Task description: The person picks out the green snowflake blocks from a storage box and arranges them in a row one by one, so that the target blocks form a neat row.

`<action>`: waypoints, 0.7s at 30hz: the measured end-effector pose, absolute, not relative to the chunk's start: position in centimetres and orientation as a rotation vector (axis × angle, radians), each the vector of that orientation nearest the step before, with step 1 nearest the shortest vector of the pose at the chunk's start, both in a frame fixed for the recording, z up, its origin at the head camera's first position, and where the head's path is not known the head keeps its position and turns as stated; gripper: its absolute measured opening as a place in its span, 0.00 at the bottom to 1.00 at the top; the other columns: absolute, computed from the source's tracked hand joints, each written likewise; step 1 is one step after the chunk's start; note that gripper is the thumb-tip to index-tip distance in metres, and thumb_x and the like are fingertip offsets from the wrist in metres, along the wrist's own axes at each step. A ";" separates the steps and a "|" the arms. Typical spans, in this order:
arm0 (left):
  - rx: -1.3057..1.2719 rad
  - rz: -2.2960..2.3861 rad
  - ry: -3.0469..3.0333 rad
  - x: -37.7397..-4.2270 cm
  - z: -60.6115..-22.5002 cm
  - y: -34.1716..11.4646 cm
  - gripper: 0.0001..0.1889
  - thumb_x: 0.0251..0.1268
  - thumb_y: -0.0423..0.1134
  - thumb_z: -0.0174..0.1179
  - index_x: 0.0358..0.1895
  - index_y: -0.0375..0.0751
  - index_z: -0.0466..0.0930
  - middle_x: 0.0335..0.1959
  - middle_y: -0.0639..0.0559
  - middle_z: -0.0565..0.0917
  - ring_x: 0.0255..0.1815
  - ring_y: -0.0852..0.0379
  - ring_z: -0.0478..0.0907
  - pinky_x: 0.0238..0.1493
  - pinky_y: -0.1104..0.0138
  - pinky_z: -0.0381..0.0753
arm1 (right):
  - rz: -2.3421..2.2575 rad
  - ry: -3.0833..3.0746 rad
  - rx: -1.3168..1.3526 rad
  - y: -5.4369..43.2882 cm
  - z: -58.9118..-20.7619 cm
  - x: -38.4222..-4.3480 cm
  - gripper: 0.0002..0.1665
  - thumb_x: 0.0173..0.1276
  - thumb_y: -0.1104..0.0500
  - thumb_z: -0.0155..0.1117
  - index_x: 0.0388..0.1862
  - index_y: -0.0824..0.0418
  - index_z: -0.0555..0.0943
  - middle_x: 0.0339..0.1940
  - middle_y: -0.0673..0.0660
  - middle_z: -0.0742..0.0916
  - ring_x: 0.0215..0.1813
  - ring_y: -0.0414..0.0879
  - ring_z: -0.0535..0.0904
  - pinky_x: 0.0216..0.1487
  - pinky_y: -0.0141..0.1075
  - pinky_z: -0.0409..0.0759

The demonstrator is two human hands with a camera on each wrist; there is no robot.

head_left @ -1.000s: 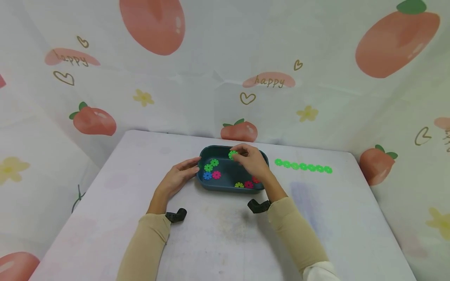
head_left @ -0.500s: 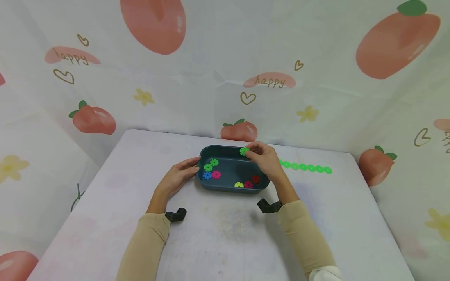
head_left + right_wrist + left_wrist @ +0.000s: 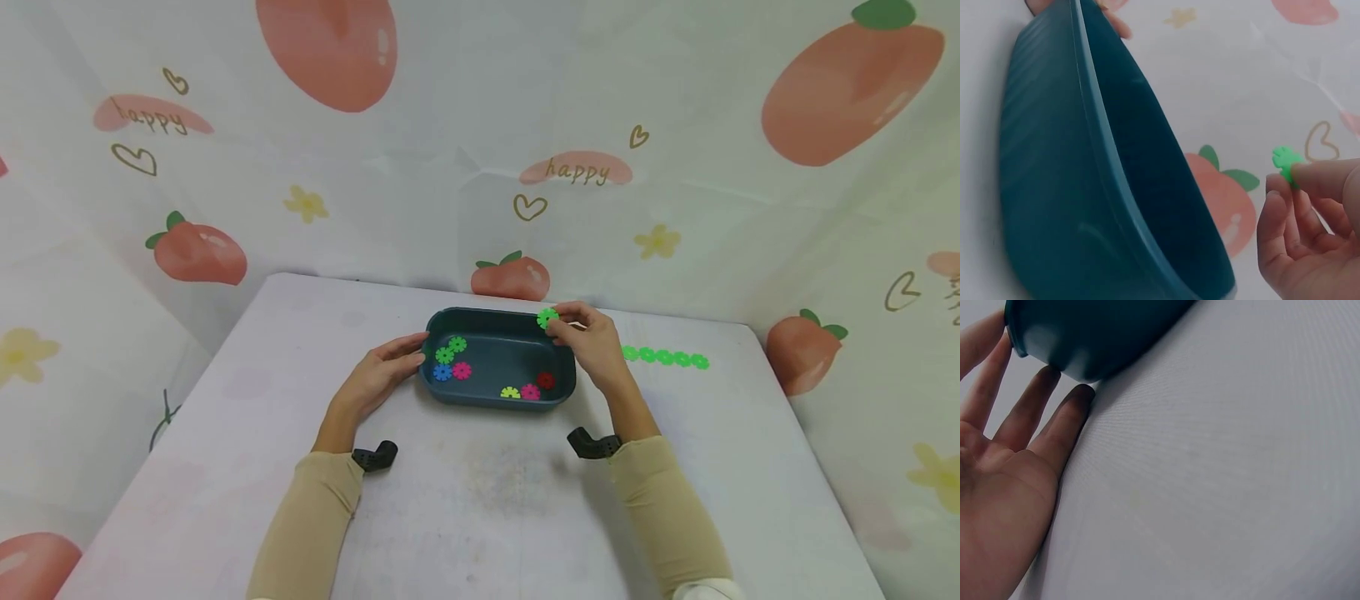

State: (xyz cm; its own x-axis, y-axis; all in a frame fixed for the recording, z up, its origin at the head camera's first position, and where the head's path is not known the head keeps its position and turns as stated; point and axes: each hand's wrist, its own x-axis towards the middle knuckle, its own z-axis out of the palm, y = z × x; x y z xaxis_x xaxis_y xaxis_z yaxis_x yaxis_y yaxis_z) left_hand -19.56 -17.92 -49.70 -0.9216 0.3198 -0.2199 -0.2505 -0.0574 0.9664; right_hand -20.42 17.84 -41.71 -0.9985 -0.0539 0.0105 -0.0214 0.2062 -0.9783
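Note:
In the head view my right hand (image 3: 596,342) pinches a green notched toy disc (image 3: 547,318) between thumb and fingertips, above the back right rim of the dark teal basin (image 3: 487,405). The right wrist view also has this green disc (image 3: 1285,164) beside the basin's long side. With fairly straight fingers, my left hand (image 3: 378,375) touches the basin's left end. The left wrist view has those fingertips (image 3: 1082,394) against the outer wall. Inside the basin lie two green discs (image 3: 445,356), a blue disc (image 3: 442,372), pink discs (image 3: 462,371), a yellow disc (image 3: 510,392) and a red disc (image 3: 545,381).
A line of several green discs (image 3: 665,357) lies on the white table (image 3: 465,500), right of the basin; my right hand covers its left end. Behind the table hangs a fruit-printed cloth (image 3: 450,167). A black wrist camera (image 3: 592,443) sits on each wrist.
My right hand has moved right with the green disc, from over the basin's middle to its back right rim. It now hides the left end of the disc line. My left hand stays put.

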 end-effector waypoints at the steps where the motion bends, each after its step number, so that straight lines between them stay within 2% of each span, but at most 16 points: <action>1: 0.075 2.036 1.842 -19.6 -49.7 -17.9 0.30 0.73 0.39 0.63 0.76 0.43 0.68 0.80 0.47 0.64 0.82 0.49 0.59 0.83 0.51 0.57 | -1.957 2.429 -0.067 18.1 -41.7 -20.4 0.20 0.73 0.59 0.66 0.59 0.67 0.80 0.40 0.51 0.82 0.39 0.35 0.86 0.45 0.26 0.86; 7: 0.071 2.032 1.842 -19.8 -49.9 -18.0 0.30 0.73 0.40 0.63 0.76 0.45 0.68 0.80 0.48 0.64 0.82 0.50 0.59 0.83 0.51 0.57 | -1.916 2.503 -0.018 19.2 -41.9 -20.0 0.18 0.74 0.56 0.65 0.58 0.63 0.82 0.38 0.49 0.84 0.38 0.36 0.86 0.45 0.25 0.86; 14: 0.067 2.014 1.848 -19.6 -49.7 -18.2 0.31 0.72 0.42 0.64 0.76 0.47 0.68 0.81 0.49 0.63 0.82 0.50 0.58 0.84 0.51 0.57 | -2.003 2.482 0.046 20.2 -42.6 -19.5 0.18 0.73 0.57 0.66 0.56 0.68 0.81 0.35 0.44 0.87 0.34 0.36 0.86 0.41 0.27 0.87; 21: 0.060 2.032 1.840 -19.7 -49.8 -18.0 0.31 0.72 0.41 0.64 0.75 0.46 0.69 0.80 0.49 0.64 0.82 0.51 0.59 0.83 0.51 0.58 | -2.030 2.485 0.138 21.6 -43.1 -19.4 0.19 0.74 0.58 0.65 0.56 0.70 0.79 0.32 0.44 0.86 0.32 0.35 0.86 0.40 0.26 0.87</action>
